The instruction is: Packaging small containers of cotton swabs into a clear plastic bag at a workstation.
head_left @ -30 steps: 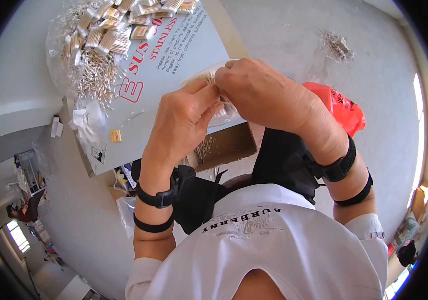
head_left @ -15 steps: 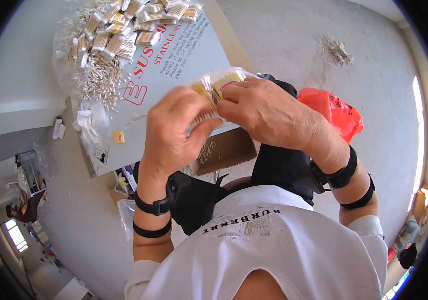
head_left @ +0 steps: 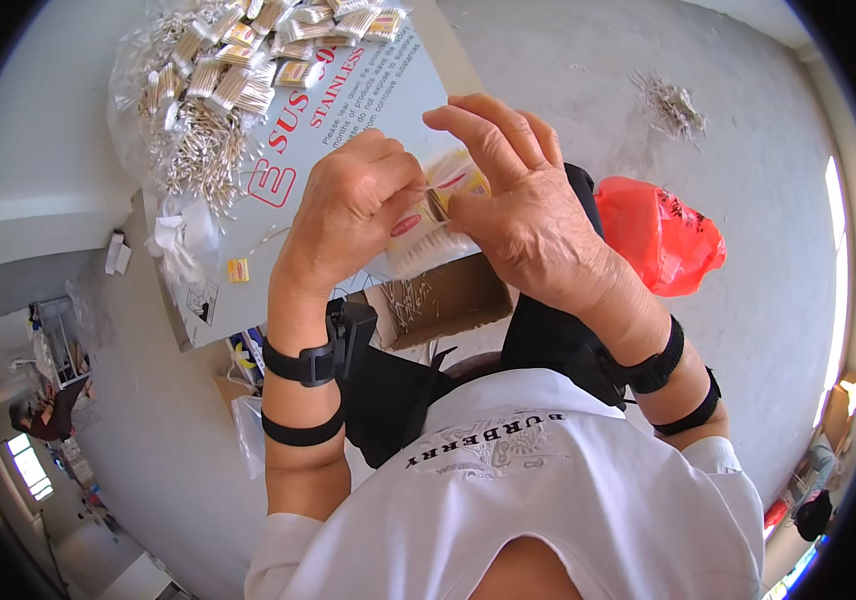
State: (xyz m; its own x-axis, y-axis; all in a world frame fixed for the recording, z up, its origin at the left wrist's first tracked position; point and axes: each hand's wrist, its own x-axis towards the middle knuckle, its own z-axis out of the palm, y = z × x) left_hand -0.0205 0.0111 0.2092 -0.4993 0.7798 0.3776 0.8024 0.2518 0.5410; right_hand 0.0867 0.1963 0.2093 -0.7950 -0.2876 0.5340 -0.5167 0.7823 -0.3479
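Note:
Over the near edge of the table, a clear plastic packet of cotton swabs (head_left: 426, 250) with yellow and red labels lies between my hands. My left hand (head_left: 353, 210) is closed, pinching the packet's upper left part between thumb and fingers. The fingers of my right hand (head_left: 528, 205) stretch out and stand apart from its thumb, which lies against the packet's right side. What is under that thumb is partly hidden. To the far left, a heap of loose cotton swabs (head_left: 203, 150) and several labelled swab bundles (head_left: 238, 88) rest on clear plastic.
The grey table panel (head_left: 273, 250) carries crumpled white plastic (head_left: 183, 240) and a small yellow label (head_left: 238, 270). Below the packet is an open cardboard box (head_left: 463, 310) with loose swabs inside. A red plastic bag (head_left: 663, 240) is at my right; scattered debris (head_left: 670, 108) lies on the floor beyond.
My right hand's fingers have lifted off the packet and spread out. My left hand has moved slightly up, and the packet has tilted to show its labelled face.

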